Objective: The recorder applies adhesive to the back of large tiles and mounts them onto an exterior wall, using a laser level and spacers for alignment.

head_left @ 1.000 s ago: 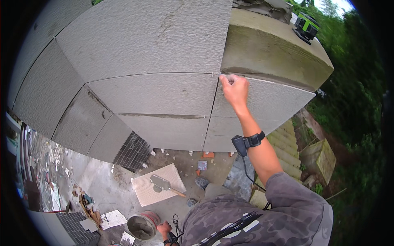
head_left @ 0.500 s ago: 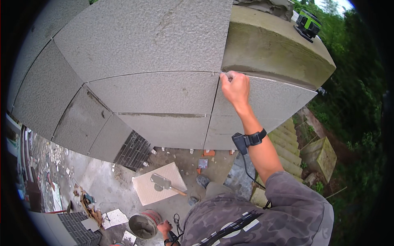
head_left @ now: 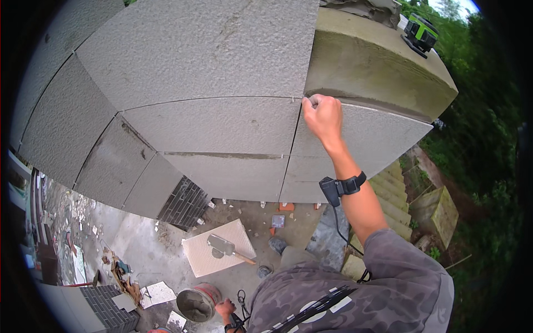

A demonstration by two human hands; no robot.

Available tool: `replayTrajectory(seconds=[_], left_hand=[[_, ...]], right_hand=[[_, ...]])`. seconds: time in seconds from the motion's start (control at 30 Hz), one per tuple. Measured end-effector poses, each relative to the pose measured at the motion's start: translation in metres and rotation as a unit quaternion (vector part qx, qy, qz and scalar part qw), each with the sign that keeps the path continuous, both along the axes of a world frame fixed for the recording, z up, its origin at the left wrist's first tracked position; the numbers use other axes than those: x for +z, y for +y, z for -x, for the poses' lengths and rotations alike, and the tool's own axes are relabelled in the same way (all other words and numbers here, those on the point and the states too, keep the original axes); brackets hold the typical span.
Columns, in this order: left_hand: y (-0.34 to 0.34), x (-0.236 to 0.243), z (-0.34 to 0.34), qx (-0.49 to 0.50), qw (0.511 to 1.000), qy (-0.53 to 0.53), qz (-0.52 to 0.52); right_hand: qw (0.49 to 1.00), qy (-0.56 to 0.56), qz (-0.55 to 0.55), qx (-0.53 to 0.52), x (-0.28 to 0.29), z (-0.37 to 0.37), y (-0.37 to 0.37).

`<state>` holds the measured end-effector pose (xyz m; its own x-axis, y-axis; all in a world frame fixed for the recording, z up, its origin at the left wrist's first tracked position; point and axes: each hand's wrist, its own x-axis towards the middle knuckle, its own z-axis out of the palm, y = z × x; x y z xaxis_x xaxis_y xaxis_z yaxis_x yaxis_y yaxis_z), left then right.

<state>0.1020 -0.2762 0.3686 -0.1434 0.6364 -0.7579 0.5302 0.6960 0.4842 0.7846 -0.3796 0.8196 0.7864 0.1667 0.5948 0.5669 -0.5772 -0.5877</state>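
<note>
My right hand [head_left: 324, 117] is closed, fingertips pinched at the top left corner of a grey wall tile [head_left: 363, 130]. Whatever the fingertips hold there is too small or hidden to make out. To its left, across a dark vertical joint, is another grey tile [head_left: 216, 125], with a small pale spacer [head_left: 293, 100] in the joint above it. My left hand [head_left: 225, 307] hangs low with curled fingers, beside a reddish bucket [head_left: 210, 293] of grey mortar in this view. I cannot see what, if anything, it holds, or whether it touches the bucket.
A green and black laser level [head_left: 421, 34] stands on the concrete ledge [head_left: 383, 66] at upper right. Below, a trowel [head_left: 222, 246] with a wooden handle lies on a pale ribbed tile [head_left: 197, 261]. Mossy steps [head_left: 388, 194] descend at right; rubble and scraps litter the ground at left.
The whole view has shifted slightly to the right in the picture. My right hand stays pinched at the same tile corner, and my left hand stays beside the bucket.
</note>
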Motion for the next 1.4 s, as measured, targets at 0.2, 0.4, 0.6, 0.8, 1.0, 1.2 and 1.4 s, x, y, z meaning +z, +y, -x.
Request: replayTrajectory(seconds=[0.2, 0.4, 0.6, 0.8, 1.0, 1.2, 1.4], left_hand=[[-0.002, 0.005, 0.000, 0.043, 0.998, -0.044, 0.000], [-0.008, 0.009, 0.001, 0.016, 1.000, -0.027, 0.003], [-0.009, 0.019, -0.007, 0.002, 1.000, -0.025, -0.012], [-0.009, 0.024, -0.013, -0.033, 0.999, -0.002, -0.033], [-0.016, 0.030, -0.019, -0.024, 1.000, 0.000, -0.020], [-0.018, 0.032, -0.020, -0.098, 0.993, 0.039, -0.053], [-0.012, 0.019, -0.018, -0.032, 0.999, -0.027, -0.014]], right_hand=[[0.999, -0.013, -0.036, 0.013, -0.010, 0.005, -0.002], [0.987, -0.068, -0.135, 0.063, -0.007, 0.003, -0.010], [0.990, 0.009, -0.057, 0.128, 0.004, -0.013, -0.012], [0.983, 0.082, -0.060, 0.152, 0.007, -0.021, -0.009], [0.993, -0.022, 0.008, 0.115, 0.008, -0.018, -0.008], [0.992, -0.047, 0.028, 0.111, 0.009, -0.015, -0.008], [0.993, -0.049, 0.030, 0.102, 0.011, -0.011, -0.006]])
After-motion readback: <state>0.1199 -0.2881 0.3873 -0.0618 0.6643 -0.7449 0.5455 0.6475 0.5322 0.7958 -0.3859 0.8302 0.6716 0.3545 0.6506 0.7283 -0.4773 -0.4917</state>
